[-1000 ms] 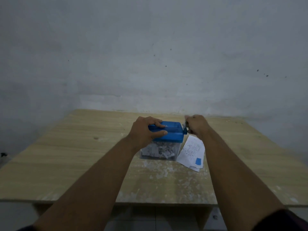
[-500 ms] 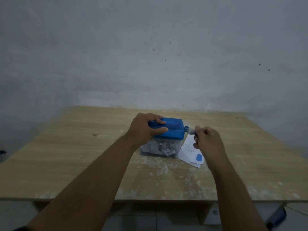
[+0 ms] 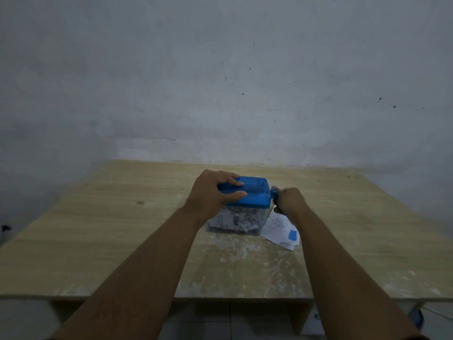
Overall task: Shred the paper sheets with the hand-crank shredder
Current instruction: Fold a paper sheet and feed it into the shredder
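Note:
A small hand-crank shredder with a blue lid [image 3: 255,195] stands at the middle of the wooden table [image 3: 98,231]. Its clear bin [image 3: 235,223] holds several white paper shreds. My left hand [image 3: 212,193] grips the left end of the blue lid, thumb on the near side and fingers on top. At the shredder's right side my right hand [image 3: 289,201] is curled around the crank handle [image 3: 274,193], most of which it hides. A few printed paper sheets [image 3: 282,230], one with a blue patch, lie on the table just right of the bin.
Pale scuffs and paper dust mark the table in front of the shredder. A grey wall stands directly behind the table's far edge. A small dark object [image 3: 5,228] shows at the left frame edge, and tiled floor lies below the front edge.
My right hand has swung round with the crank: from behind the lid's right end, out toward me, and now back close against the shredder's side. My left hand kept its grip on the lid.

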A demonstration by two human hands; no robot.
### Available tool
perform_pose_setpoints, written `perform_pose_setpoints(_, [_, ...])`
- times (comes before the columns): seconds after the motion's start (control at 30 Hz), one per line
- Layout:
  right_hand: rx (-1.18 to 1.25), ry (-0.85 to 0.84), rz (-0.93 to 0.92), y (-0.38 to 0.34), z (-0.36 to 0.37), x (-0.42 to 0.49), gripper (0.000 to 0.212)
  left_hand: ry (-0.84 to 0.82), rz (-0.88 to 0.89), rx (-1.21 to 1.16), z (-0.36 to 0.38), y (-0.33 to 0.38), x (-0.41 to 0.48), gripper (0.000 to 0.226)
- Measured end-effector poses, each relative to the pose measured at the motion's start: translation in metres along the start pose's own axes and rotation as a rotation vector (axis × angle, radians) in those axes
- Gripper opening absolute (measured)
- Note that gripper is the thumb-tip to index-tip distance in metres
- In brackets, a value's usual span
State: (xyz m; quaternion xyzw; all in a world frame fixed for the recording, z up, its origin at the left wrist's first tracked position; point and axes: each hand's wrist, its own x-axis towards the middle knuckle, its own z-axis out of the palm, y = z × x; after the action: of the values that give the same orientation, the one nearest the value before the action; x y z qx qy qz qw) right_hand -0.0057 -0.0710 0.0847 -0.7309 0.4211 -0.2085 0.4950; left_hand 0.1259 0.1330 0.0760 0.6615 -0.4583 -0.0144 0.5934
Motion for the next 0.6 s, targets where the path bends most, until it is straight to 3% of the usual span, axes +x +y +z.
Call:
perform_pose_setpoints(0.1, [-0.032,-0.002,-0.033,0.024,0.006,-0.004,0.027,-0.02,-0.031,-0.028,-0.004,-0.001,0.005,0.027])
perform_pose_setpoints(0.17, [-0.077,-0.005,-0.069,0.034,0.005,-0.009,0.032,-0.046,-0.054,-0.042,-0.008,0.0,0.006,0.026])
perform_pose_setpoints(0.4, [-0.338,0.02,-0.402,0.065,-0.014,-0.039,0.023,-0.039,0.017,0.111,-0.011,0.001,0.003,0.03])
perform_pose_setpoints(0.47, [-0.411,0.055,-0.461,0.089,-0.018,-0.052,0.029,0.008,0.093,0.369,-0.012,0.0,-0.001,0.032])
perform_pose_setpoints(0.53, [-0.51,0.046,-0.499,0.104,-0.018,-0.065,0.037,0.137,0.277,0.647,-0.007,0.0,-0.01,0.03])
perform_pose_setpoints(0.6, [-0.552,0.039,-0.567,0.109,-0.019,-0.073,0.04,0.279,0.469,0.683,0.01,0.005,-0.027,0.018])
